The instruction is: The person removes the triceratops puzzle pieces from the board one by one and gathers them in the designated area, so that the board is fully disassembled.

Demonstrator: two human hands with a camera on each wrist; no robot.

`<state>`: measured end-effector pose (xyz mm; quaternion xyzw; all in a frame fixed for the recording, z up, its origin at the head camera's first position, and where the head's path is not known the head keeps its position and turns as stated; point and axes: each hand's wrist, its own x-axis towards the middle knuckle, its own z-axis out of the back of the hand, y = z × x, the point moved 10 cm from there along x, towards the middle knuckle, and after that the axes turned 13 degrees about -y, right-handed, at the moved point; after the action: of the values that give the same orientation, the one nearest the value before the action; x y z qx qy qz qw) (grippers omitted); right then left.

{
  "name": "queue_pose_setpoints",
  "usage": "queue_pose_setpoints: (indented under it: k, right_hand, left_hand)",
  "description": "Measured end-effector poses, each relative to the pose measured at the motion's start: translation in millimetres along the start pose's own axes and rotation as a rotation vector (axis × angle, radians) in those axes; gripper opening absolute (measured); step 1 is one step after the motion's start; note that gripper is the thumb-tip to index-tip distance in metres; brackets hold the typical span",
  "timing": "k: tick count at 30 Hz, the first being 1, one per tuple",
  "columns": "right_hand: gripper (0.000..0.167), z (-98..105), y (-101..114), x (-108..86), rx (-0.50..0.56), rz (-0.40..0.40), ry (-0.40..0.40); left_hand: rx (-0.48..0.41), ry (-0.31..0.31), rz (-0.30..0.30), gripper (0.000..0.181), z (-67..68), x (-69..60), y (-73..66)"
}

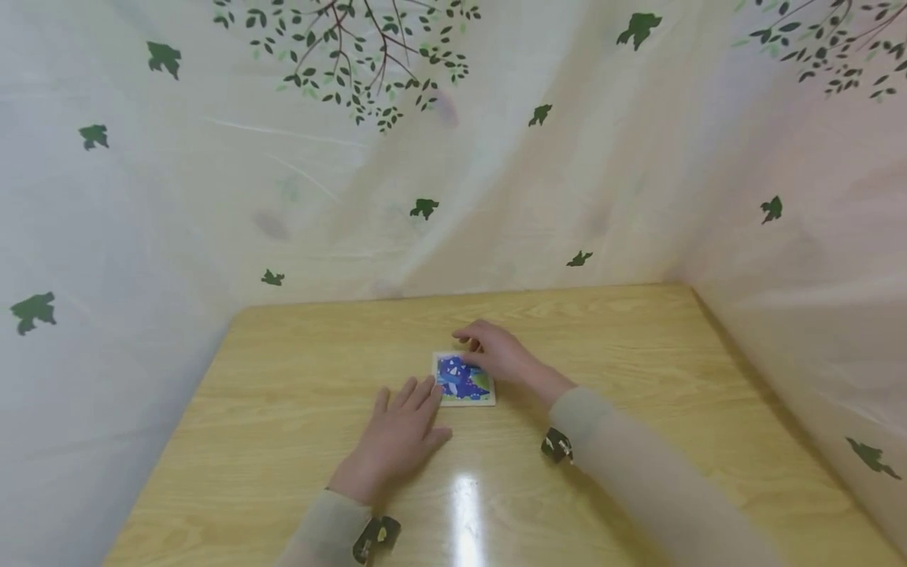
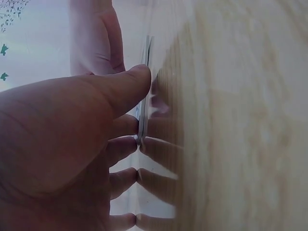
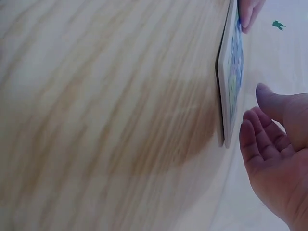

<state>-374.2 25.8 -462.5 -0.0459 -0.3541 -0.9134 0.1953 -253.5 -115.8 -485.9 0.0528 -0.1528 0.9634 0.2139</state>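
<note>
A small square picture board (image 1: 464,384) with a blue cartoon dinosaur on it lies flat on the wooden table. My left hand (image 1: 398,435) rests beside its left edge with fingers spread, the index fingertip touching the board's lower left side. Over the upper right part of the board is my right hand (image 1: 501,353), fingers loosely bent and holding nothing. In the right wrist view a gap shows between this hand (image 3: 276,154) and the board (image 3: 231,77), whose side appears as two thin layers. The left wrist view shows the board (image 2: 143,103) edge-on behind the left thumb.
The light wooden table (image 1: 319,354) has a glossy reflection near its front. Pale curtains (image 1: 319,213) with printed leaves and green birds hang behind it and at both sides. Each sleeve carries a dark patterned band (image 1: 556,446) at the wrist.
</note>
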Motion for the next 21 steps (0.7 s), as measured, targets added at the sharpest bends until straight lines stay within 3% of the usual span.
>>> queue_pose_setpoints:
  k: [5, 12, 21]
  right_hand:
    - [0.044, -9.1, -1.1, 3.6, -0.017, -0.015, 0.016]
    - [0.038, -16.4, 0.1, 6.3, -0.003, -0.036, 0.053]
    - [0.034, -26.0, 3.4, 5.1, -0.108, 0.02, 0.086]
  left_hand:
    - [-0.021, -0.003, 0.0, 0.073, 0.9, 0.2, 0.0]
    - [-0.071, -0.055, -0.006, 0.063, 4.8, 2.0, 7.3]
    - [-0.066, -0.037, -0.05, 0.064, 1.8, 1.6, 10.1]
